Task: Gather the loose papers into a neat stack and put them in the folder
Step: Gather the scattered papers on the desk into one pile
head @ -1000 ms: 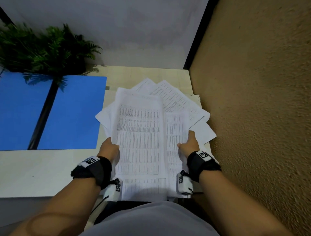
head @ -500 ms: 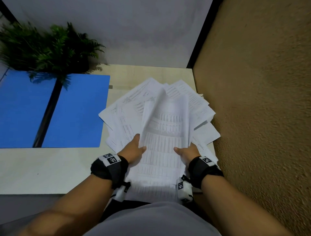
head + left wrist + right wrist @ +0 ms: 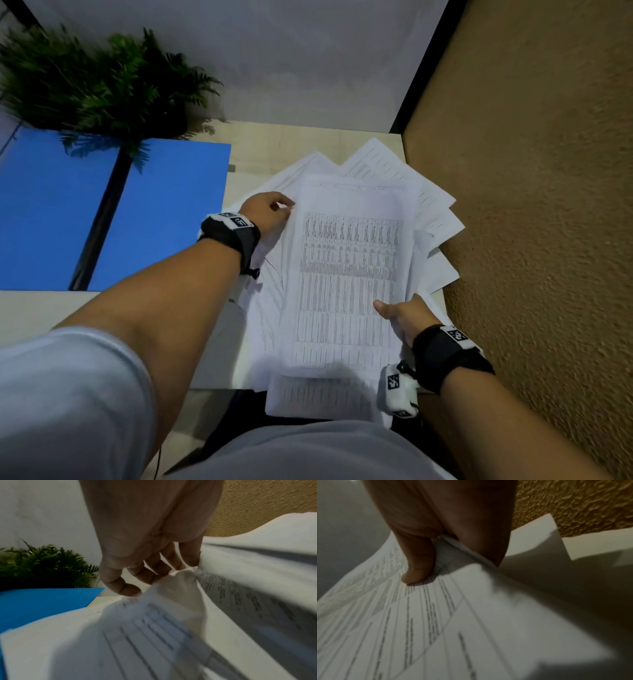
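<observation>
The papers (image 3: 346, 274), a fanned sheaf of printed sheets, lie on the desk (image 3: 41, 308) to the right of the folder (image 3: 164, 212), which is open and flat, blue, its dark spine running away from me and its near right corner just short of the sheaf's left edge. Reading from the folder rightward: my left hand (image 3: 265, 212) sits at the sheaf's upper left edge, the hand nearest the folder, fingers curled and pinching a crumpled corner of one sheet, as the left wrist view shows; next comes the top sheet, its long axis running away from me, roughly parallel to the folder's spine; then my right hand (image 3: 406, 317), farthest from the folder, at the sheaf's lower right edge, thumb pressed on the printed face with the other fingers hidden beneath, gripping several sheets. Further right, loose corners splay toward the textured brown wall (image 3: 531, 240). I judge the gathering unfinished: the sheets need squaring before they travel left, and the left hand is the nearer one to lead them onto the folder. A fern (image 3: 96, 82) stands beyond the folder's far edge.
</observation>
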{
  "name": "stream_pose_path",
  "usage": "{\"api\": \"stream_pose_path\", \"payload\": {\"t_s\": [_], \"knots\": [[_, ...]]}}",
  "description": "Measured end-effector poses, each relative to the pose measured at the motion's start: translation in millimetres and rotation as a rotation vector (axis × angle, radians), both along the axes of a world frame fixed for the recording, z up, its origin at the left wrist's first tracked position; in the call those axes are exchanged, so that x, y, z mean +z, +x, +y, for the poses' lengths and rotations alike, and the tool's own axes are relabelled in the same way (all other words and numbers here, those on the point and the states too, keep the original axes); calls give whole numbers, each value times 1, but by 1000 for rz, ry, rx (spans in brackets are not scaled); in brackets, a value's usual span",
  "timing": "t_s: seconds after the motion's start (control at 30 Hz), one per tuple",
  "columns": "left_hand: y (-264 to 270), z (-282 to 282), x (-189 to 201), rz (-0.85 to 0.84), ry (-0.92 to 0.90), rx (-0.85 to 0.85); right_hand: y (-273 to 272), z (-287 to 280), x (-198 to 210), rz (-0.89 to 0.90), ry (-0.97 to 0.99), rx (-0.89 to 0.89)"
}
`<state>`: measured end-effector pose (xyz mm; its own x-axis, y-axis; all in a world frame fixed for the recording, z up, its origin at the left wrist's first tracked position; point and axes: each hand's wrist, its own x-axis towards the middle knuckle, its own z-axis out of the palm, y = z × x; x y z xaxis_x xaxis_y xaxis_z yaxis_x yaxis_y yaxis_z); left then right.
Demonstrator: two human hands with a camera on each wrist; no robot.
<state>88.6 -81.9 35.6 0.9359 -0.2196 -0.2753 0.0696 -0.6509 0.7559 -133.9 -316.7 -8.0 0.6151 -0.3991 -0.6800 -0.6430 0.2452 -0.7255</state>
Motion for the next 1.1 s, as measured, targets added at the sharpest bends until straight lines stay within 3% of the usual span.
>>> {"api": "stream_pose_path", "payload": {"t_s": [0.13, 0.27, 0.4, 0.57, 0.67, 0.8, 0.9, 1.0, 1.1], "knots": [[-1, -2, -5, 17, 19, 44, -2, -3, 0, 26, -56, 1], [-16, 17, -10, -26, 139, 185, 1, 0, -1, 73, -95, -135], [-45, 47, -11, -114, 216, 325, -5, -4, -8, 83, -106, -161], [-98, 52, -14, 81, 205, 123, -2, 0, -2, 31, -95, -179], [-116, 51, -24, 149, 241, 100, 1, 4, 0, 41, -103, -137], [-120, 46, -29, 262, 59, 142, 7, 6, 8, 78, -138, -71], [-119, 33, -29, 278, 10, 145, 6, 11, 7, -54, -87, -47], [-123, 24, -22, 430, -25, 38, 1, 18, 9, -134, -34, -93], [-123, 26, -14, 499, 180, -98, 3, 18, 16, -189, -63, -212]]}}
